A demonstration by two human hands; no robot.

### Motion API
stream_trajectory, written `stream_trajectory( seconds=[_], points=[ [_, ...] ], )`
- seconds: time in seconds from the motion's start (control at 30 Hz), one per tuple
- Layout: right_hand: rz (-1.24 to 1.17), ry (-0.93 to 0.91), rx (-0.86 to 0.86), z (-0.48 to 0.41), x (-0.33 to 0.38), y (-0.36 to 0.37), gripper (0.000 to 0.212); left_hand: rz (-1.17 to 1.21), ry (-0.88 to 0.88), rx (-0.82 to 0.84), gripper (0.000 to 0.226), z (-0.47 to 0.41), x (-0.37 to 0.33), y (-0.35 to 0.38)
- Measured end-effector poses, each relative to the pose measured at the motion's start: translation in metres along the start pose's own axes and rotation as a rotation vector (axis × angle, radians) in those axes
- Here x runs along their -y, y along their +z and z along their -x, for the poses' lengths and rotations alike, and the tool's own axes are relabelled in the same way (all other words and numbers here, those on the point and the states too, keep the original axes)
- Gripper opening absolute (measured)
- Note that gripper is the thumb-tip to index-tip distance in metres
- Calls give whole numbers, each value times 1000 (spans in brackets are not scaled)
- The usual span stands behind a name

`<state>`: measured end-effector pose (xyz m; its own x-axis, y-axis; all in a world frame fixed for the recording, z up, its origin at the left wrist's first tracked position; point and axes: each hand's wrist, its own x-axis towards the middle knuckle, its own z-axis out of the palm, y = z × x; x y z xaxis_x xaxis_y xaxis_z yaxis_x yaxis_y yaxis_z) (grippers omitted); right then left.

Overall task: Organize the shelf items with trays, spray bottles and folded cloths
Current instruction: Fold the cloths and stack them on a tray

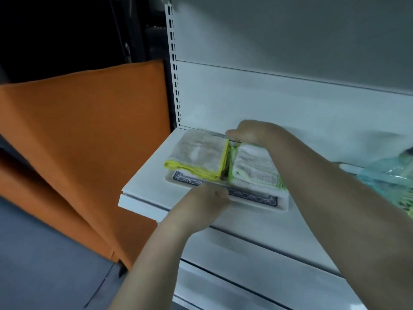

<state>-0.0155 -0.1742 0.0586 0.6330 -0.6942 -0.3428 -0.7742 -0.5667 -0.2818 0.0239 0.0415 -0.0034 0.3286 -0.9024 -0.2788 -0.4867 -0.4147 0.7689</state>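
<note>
A white tray (282,203) with a blue patterned border sits on the white shelf (143,182). Two folded cloths lie side by side in it: a grey cloth with yellow edging (199,154) on the left and a whitish cloth with green edging (252,168) on the right. My left hand (206,201) grips the tray's near rim, fingers curled over the edge. My right hand (252,134) reaches over the cloths and holds the tray's far rim, its fingers hidden behind the cloths.
Orange fabric panels (85,130) stand left of the shelf. A slotted upright (174,70) runs up the shelf's back left corner. Blurred green-and-clear plastic items (393,177) sit at the right edge. A lower shelf (245,276) lies beneath.
</note>
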Motion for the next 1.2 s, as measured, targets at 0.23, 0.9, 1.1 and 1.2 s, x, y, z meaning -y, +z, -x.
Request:
stream_trajectory(
  seconds=[0.23, 0.9, 1.1, 1.2],
  points=[
    [-278, -74, -361, 74, -25, 3, 35, 147, 53, -683, 33, -20, 17, -50],
    [-530, 529, -733, 149, -56, 110, 36, 609, -10, -434, 59, -94, 30, -46],
    [-442, 509, -807, 159, -74, 116, 18, 531, 14, -382, 67, -96, 12, -27],
    [-390, 463, -845, 166, -89, 117, 17, 459, 42, -376, 70, -96, 6, -15]
  ],
)
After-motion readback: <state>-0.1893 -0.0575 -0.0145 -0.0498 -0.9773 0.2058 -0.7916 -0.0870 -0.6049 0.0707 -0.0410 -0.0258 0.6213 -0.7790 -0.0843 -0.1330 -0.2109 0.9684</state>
